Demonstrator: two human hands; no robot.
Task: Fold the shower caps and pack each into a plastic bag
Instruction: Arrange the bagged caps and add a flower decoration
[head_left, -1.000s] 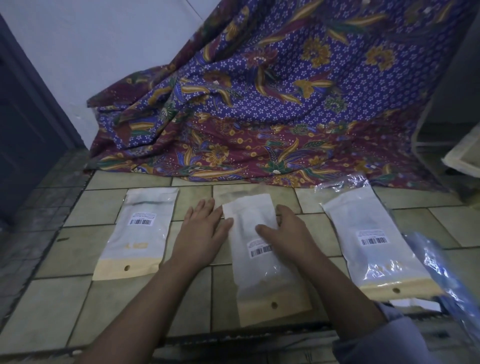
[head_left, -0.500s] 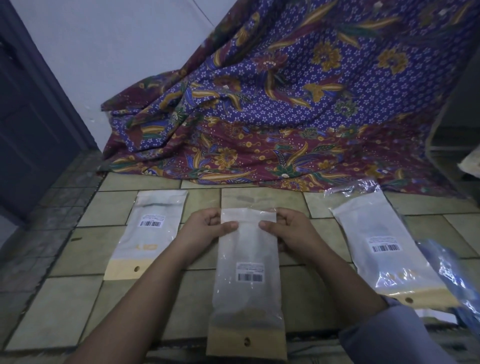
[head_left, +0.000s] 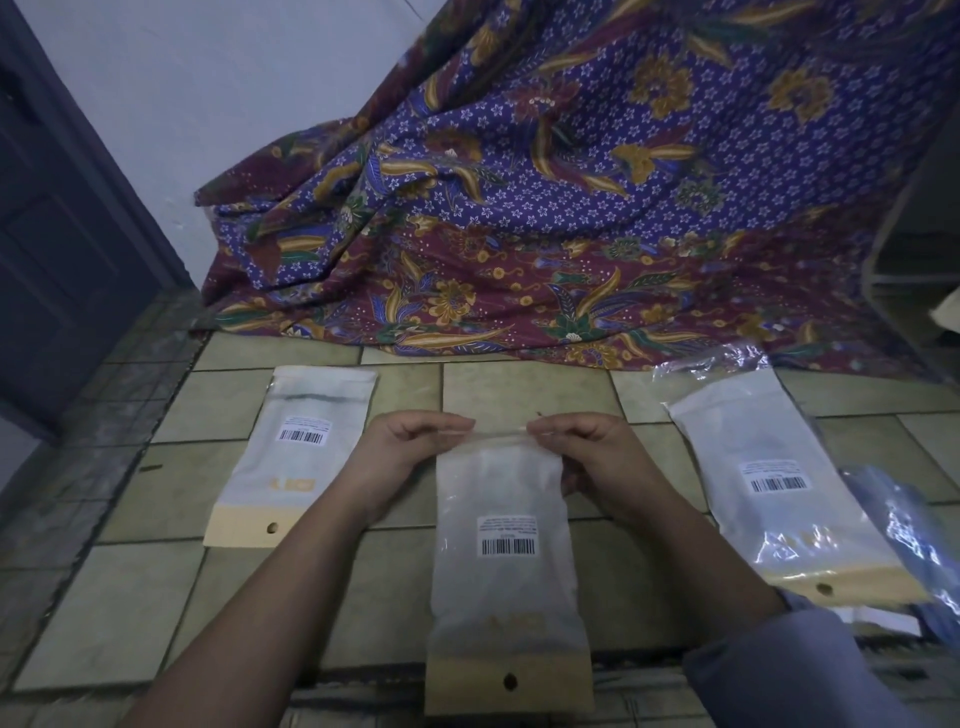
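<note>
Plastic at the mouth of the middle bag (head_left: 506, 545), pinched by the left hand (head_left: 402, 452) and right hand (head_left: 592, 457), may tear or slip under uneven pull.

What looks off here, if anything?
Only the right bag: it lies slanted on the floor, unlike the straighter left bag, and its clear top flap is crumpled. The middle bag is pinched at its top edge by the left hand and right hand; no damage shows.
</note>
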